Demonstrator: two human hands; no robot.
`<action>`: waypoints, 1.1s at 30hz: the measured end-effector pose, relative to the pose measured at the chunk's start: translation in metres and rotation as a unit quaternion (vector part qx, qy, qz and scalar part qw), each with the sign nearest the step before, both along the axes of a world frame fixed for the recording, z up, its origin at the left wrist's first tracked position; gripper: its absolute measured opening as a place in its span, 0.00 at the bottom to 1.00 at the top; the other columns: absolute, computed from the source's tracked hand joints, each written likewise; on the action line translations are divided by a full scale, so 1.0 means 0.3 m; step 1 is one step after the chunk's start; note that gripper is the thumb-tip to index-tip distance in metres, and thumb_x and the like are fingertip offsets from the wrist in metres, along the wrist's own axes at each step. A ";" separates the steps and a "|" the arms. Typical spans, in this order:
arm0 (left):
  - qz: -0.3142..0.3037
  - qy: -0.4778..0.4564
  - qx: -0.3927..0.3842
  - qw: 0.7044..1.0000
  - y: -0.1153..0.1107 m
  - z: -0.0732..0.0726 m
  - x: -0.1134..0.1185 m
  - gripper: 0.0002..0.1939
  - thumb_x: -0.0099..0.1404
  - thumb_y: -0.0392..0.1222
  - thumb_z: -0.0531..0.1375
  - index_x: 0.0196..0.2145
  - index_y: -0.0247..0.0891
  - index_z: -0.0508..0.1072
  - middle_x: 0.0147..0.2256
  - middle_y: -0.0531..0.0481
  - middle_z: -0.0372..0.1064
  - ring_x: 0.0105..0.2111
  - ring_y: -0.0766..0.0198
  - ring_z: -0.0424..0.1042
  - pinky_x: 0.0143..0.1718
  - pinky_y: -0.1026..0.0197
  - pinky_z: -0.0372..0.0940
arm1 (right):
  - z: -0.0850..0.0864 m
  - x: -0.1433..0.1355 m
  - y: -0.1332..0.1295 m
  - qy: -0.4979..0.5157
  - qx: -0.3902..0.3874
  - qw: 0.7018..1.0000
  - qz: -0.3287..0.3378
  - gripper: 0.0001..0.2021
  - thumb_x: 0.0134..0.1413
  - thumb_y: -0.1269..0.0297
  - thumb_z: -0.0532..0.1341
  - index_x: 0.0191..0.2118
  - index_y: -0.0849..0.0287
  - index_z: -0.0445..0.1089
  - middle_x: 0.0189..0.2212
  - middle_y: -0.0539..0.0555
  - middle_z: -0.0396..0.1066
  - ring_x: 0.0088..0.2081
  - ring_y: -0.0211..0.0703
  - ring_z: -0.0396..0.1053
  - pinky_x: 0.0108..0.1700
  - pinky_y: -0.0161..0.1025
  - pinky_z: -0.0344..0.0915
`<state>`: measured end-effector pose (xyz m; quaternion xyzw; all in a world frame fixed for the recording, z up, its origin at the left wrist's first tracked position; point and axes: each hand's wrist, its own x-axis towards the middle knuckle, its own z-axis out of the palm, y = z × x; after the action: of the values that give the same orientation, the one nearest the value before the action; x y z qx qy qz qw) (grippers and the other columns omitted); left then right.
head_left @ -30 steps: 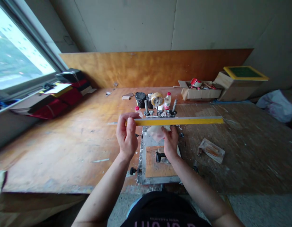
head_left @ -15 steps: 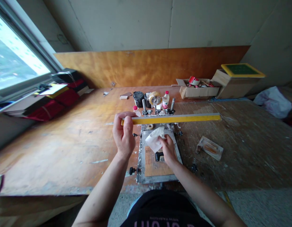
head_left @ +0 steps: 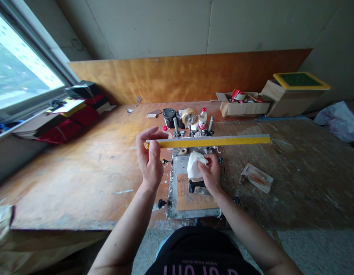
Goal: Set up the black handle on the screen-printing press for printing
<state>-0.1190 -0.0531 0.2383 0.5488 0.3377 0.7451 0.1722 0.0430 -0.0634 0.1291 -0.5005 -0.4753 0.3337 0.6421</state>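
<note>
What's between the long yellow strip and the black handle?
In the head view, a crumpled, tissue-like white sheet in the right hand shows between the yellow strip and the black handle, with some grey metal plate beside it.

Long yel./gry. strip, approx. horiz., crumpled wht. wipe below.

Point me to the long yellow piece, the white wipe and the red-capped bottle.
Long yellow piece (head_left: pixel 208 143): head view, middle of its yellow side.
White wipe (head_left: pixel 194 166): head view, middle of its hanging part.
Red-capped bottle (head_left: pixel 203 120): head view, middle of its body.
</note>
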 end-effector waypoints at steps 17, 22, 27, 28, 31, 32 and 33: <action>-0.268 -0.177 -0.367 0.873 -0.002 -0.225 0.280 0.18 0.58 0.54 0.62 0.36 0.36 0.74 0.31 0.49 0.71 0.28 0.67 0.69 0.25 0.67 0.65 | -0.089 0.177 -0.103 -0.068 -0.085 0.993 0.036 0.08 0.45 0.62 0.61 0.34 0.55 0.65 0.25 0.45 0.64 0.27 0.39 0.61 0.28 0.34 0.57; -0.232 -0.205 -0.385 0.869 0.022 -0.210 0.288 0.16 0.55 0.52 0.63 0.32 0.35 0.74 0.27 0.51 0.71 0.23 0.70 0.67 0.23 0.69 0.62 | -0.097 0.204 -0.112 -0.065 -0.087 0.994 0.019 0.08 0.44 0.62 0.61 0.32 0.56 0.65 0.24 0.45 0.63 0.27 0.39 0.61 0.28 0.34 0.57; -0.217 -0.208 -0.394 0.868 0.029 -0.208 0.289 0.14 0.53 0.50 0.63 0.30 0.35 0.73 0.24 0.52 0.71 0.21 0.71 0.66 0.25 0.68 0.62 | -0.113 0.220 -0.108 -0.065 -0.086 0.994 0.020 0.08 0.44 0.62 0.62 0.33 0.56 0.65 0.25 0.45 0.64 0.28 0.39 0.62 0.29 0.34 0.57; -0.219 -0.205 -0.392 0.870 0.029 -0.211 0.287 0.13 0.53 0.49 0.63 0.30 0.36 0.73 0.24 0.53 0.70 0.21 0.71 0.66 0.25 0.68 0.63 | -0.115 0.221 -0.107 -0.065 -0.085 0.994 0.021 0.09 0.44 0.62 0.62 0.33 0.56 0.66 0.25 0.45 0.64 0.28 0.39 0.62 0.29 0.34 0.57; -0.228 -0.182 -0.398 0.870 0.020 -0.229 0.273 0.12 0.52 0.49 0.63 0.27 0.36 0.72 0.23 0.53 0.69 0.23 0.70 0.67 0.27 0.68 0.64 | -0.111 0.222 -0.105 -0.061 -0.084 0.994 0.019 0.09 0.44 0.63 0.62 0.34 0.56 0.66 0.25 0.45 0.64 0.28 0.39 0.62 0.29 0.34 0.58; -0.230 -0.175 -0.403 0.868 0.015 -0.236 0.268 0.12 0.52 0.49 0.63 0.27 0.37 0.71 0.24 0.53 0.69 0.23 0.70 0.67 0.27 0.68 0.64 | -0.106 0.220 -0.104 -0.060 -0.084 0.995 0.018 0.09 0.44 0.63 0.62 0.34 0.56 0.66 0.25 0.45 0.64 0.28 0.39 0.62 0.30 0.35 0.58; -0.231 -0.173 -0.405 0.868 0.009 -0.243 0.263 0.12 0.53 0.50 0.63 0.27 0.37 0.70 0.25 0.53 0.69 0.24 0.70 0.67 0.26 0.68 0.64 | -0.101 0.217 -0.102 -0.059 -0.083 0.995 0.015 0.09 0.44 0.62 0.62 0.34 0.56 0.66 0.26 0.45 0.64 0.28 0.40 0.62 0.30 0.35 0.58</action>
<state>-0.0401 -0.0502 0.1654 0.3556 0.4382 0.5646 0.6022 0.1082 -0.0940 0.0989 -0.5638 -0.4908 0.3514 0.5637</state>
